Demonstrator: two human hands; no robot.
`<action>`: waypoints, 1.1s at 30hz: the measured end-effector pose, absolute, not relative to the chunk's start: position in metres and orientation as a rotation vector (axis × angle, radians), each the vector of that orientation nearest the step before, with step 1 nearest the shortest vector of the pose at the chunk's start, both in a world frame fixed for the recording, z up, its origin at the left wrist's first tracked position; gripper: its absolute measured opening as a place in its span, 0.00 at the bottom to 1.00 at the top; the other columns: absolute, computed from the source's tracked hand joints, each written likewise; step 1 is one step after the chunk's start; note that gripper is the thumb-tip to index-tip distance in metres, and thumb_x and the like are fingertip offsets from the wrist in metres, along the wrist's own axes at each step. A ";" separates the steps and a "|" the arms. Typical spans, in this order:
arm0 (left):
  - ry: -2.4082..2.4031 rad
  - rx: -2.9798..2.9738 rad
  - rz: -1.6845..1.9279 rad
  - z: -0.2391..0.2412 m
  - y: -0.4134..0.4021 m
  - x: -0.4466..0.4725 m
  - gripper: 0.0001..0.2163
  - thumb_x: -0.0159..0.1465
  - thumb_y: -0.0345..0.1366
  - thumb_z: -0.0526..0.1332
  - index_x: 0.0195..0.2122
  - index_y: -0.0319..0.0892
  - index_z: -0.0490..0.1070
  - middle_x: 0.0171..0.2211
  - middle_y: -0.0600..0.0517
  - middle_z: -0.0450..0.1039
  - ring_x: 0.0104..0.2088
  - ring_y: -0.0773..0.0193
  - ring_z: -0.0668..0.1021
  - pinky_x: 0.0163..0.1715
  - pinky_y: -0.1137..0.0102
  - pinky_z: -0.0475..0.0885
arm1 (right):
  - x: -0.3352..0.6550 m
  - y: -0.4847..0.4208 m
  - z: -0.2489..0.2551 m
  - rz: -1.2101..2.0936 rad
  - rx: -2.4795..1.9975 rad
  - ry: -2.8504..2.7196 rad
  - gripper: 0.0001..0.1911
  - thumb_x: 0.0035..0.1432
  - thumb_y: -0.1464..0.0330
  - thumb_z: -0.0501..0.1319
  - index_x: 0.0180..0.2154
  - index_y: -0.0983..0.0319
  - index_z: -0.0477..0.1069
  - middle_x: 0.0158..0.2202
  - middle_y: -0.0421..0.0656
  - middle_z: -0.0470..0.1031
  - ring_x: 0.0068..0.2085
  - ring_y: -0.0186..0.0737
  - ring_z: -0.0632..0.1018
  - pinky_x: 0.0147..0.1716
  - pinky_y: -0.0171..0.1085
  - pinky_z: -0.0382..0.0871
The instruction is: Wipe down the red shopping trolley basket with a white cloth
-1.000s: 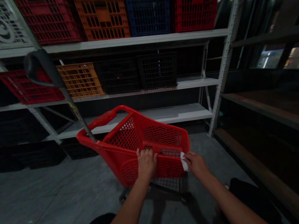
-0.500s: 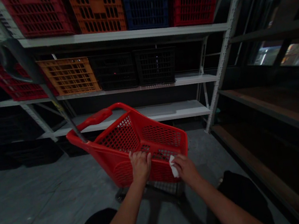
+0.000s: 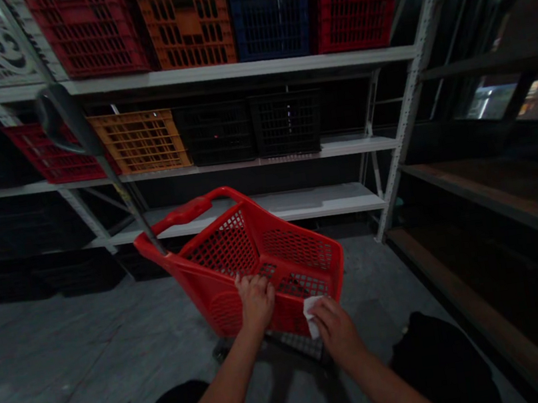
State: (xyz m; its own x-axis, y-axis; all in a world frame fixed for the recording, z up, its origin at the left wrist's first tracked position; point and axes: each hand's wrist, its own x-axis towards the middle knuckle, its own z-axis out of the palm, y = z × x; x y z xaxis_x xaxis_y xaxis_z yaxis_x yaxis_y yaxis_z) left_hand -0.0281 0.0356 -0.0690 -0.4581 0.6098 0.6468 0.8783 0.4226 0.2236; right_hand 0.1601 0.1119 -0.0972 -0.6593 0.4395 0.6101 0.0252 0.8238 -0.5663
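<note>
A red plastic shopping cart [image 3: 196, 293] stands on the floor right in front of me, its handle toward the left. My left hand [image 3: 256, 300] grips the near top rim of the basket, with the fingers curled over the edge. Farther right, my right hand [image 3: 335, 323] pinches a crumpled white cloth or tissue [image 3: 311, 316] against the outer side of the cart, close to its front corner. A long pole with a dark grey grip [image 3: 67, 120] rises from the handle end of the cart; its lower end is hidden.
Beyond the cart, a white metal rack [image 3: 239, 68] carries red, orange, blue and black plastic crates, such as the yellow-orange crate [image 3: 143, 141]. Dark shelving with brown boards [image 3: 498, 177] runs along the right. My knees flank the cart's near side on the grey concrete floor [image 3: 70, 359].
My right hand has moved slightly down with the white cloth, along the cart's outer side. My left hand keeps its hold on the rim. The whole view has shifted a little.
</note>
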 end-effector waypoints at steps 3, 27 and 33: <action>-2.210 -1.283 -0.770 -0.070 0.032 -0.030 0.10 0.58 0.34 0.50 0.24 0.44 0.69 0.25 0.52 0.69 0.36 0.60 0.67 0.54 0.53 0.49 | 0.183 0.141 -0.102 0.652 -0.359 -2.213 0.13 0.53 0.77 0.52 0.36 0.60 0.72 0.35 0.44 0.69 0.38 0.38 0.71 0.38 0.36 0.67; -2.159 -1.448 -0.775 -0.065 0.029 -0.059 0.10 0.56 0.34 0.49 0.21 0.44 0.66 0.25 0.52 0.69 0.37 0.61 0.67 0.55 0.53 0.50 | 0.182 0.170 -0.098 0.658 -0.462 -2.217 0.12 0.53 0.77 0.52 0.34 0.63 0.74 0.32 0.45 0.67 0.35 0.38 0.70 0.36 0.36 0.66; -2.152 -1.542 -0.741 -0.065 0.032 -0.079 0.10 0.56 0.34 0.48 0.23 0.43 0.67 0.26 0.52 0.69 0.37 0.62 0.68 0.57 0.54 0.48 | 0.174 0.114 -0.101 0.798 -0.336 -2.215 0.11 0.55 0.75 0.52 0.35 0.63 0.73 0.32 0.44 0.67 0.35 0.36 0.70 0.35 0.34 0.67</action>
